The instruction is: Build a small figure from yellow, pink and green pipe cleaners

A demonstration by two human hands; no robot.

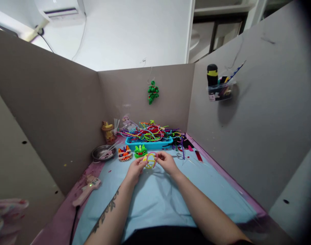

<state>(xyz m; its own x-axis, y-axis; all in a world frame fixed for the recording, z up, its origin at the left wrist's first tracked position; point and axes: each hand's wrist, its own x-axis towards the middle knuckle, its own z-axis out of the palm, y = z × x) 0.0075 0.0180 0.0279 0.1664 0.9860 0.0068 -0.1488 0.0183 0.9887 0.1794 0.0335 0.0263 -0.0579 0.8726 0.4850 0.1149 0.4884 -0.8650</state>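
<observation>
Over the blue table cover, my left hand (135,168) pinches the left side of a small round frame of yellow pipe cleaner (149,167). A pink pipe cleaner (152,152) curves across the frame, and the fingers of my right hand (168,164) are closed on its right side. Both hands hold the piece up between them. Just behind my left hand sit a green pipe-cleaner animal head (140,151) and an orange and white one (125,154). Scissors (179,156) lie beyond my right hand.
A blue tray (150,145) heaped with coloured pipe cleaners stands at the back. To the left are a metal bowl (103,153) and a pink glue gun (87,191) with its cord. Grey partitions (145,102) enclose the table; a clear holder (220,92) hangs on the right one.
</observation>
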